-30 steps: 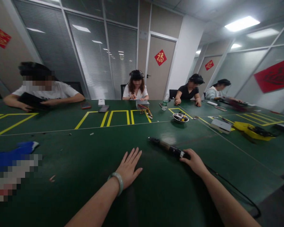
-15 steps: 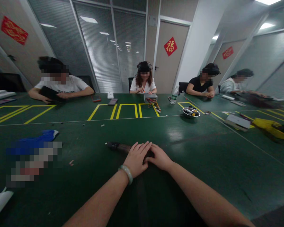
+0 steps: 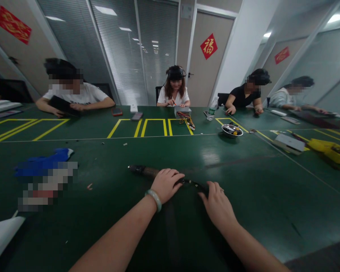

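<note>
A long, dark, tube-shaped thing (image 3: 147, 171) lies crosswise on the green table, its black end and small shiny tip pointing left. My left hand (image 3: 166, 184), with a pale bangle at the wrist, is closed over its right part. Out from under that hand runs a thin dark strip (image 3: 190, 181) with small light spots, curving right. The strip's far end meets the curled fingers of my right hand (image 3: 217, 204), which wears a ring. My fingers cover part of both, so the exact kind cannot be made out.
Blue cloth-like material (image 3: 45, 163) lies to the left. Farther off are a metal bowl (image 3: 232, 131) of small parts, a water bottle (image 3: 212, 109), a grey box with wires (image 3: 183, 111), a white box (image 3: 289, 143) and a yellow bag (image 3: 328, 150). Several people sit across the table.
My right hand has moved right, away from my left hand, and the dark strip now shows between them. My left hand stays over the tube-shaped thing. The view has shifted slightly.
</note>
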